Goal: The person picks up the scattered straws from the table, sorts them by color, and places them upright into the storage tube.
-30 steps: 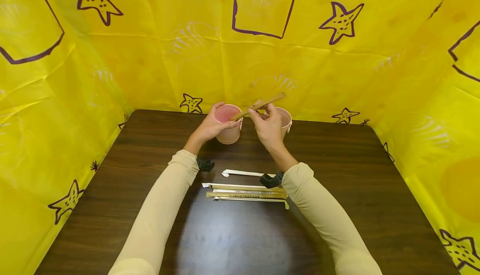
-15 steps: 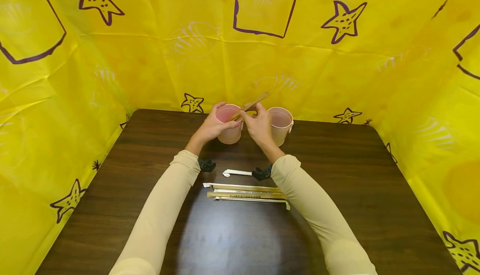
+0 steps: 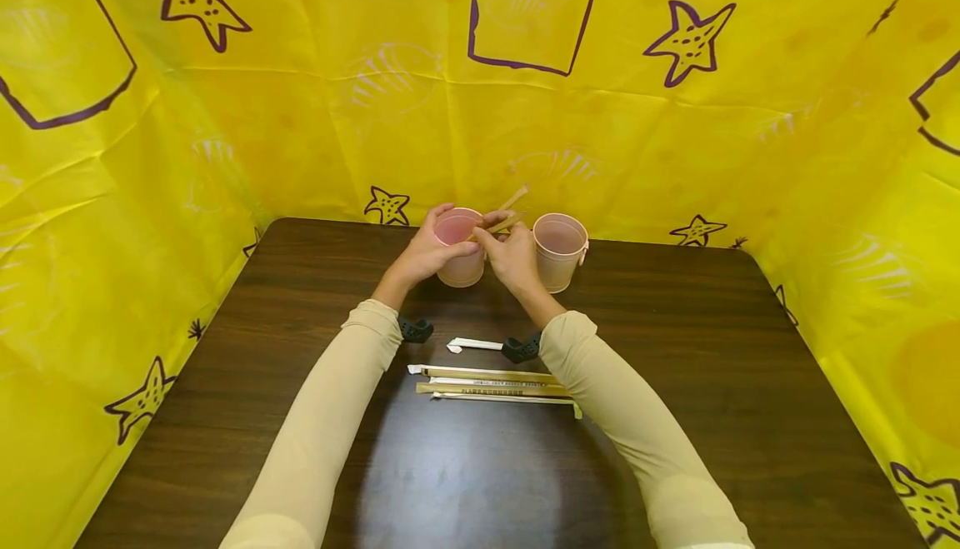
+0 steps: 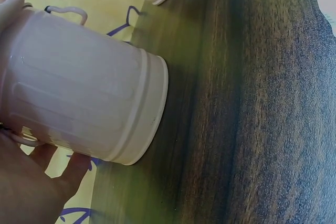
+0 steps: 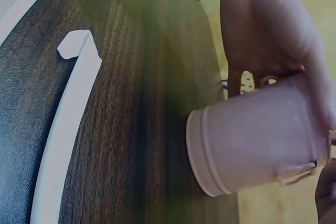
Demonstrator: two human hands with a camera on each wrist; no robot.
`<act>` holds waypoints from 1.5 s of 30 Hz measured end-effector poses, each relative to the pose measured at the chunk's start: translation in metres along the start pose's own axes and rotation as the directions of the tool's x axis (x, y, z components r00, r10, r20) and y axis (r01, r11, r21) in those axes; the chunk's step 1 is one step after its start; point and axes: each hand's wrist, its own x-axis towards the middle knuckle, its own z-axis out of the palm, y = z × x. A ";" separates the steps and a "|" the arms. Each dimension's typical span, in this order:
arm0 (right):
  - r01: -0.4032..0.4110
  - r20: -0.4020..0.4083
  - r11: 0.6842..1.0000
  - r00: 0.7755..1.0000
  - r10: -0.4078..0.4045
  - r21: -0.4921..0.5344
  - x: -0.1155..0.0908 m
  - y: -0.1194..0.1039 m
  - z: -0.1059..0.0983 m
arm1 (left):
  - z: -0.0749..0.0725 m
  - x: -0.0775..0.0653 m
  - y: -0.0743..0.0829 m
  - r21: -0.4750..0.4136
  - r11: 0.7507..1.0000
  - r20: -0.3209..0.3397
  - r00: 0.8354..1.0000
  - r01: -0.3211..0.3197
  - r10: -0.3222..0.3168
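My left hand (image 3: 425, 253) grips a small pale pink bucket (image 4: 79, 82) near the table's back edge, thumb over the near side of its rim. Just right of it, my right hand (image 3: 513, 257) pinches a tan paper-wrapped straw (image 3: 504, 224) over that bucket's rim. A second tan length (image 3: 514, 198) sticks up behind the right fingers; whether it belongs to the same straw I cannot tell. The straw's lower end is hidden by the fingers and rim. Another pink bucket (image 3: 558, 270) stands upright just right of my right hand.
Several wrapped straws (image 3: 487, 391) lie side by side on the dark wooden table (image 3: 300, 399). A white-wrapped straw (image 5: 60, 124) lies farther back, partly under my right wrist. Yellow printed cloth (image 3: 300, 132) hangs around the back and sides.
My right hand has moved left with the tan straw, closer to the left bucket, leaving the right bucket in fuller view. Two tan ends show now instead of one. My left hand stays put.
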 end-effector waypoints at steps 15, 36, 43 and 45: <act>0.002 0.059 0.982 0.998 0.009 -0.189 -0.025 -0.008 -0.038 | -0.001 -0.001 0.000 0.008 1.000 -0.011 1.000 -0.003 0.004; 0.216 0.548 0.786 0.817 0.180 -0.580 -0.110 -0.018 -0.069 | 0.001 -0.003 -0.001 0.012 1.000 -0.026 1.000 0.018 -0.017; 0.307 0.592 0.718 0.786 0.179 -0.624 -0.131 -0.020 -0.072 | -0.002 -0.008 0.018 -0.013 0.998 0.018 0.998 0.067 -0.067; 0.307 0.583 0.702 0.790 0.189 -0.643 -0.135 -0.020 -0.072 | -0.003 -0.012 0.024 -0.013 0.997 0.027 0.997 0.071 -0.070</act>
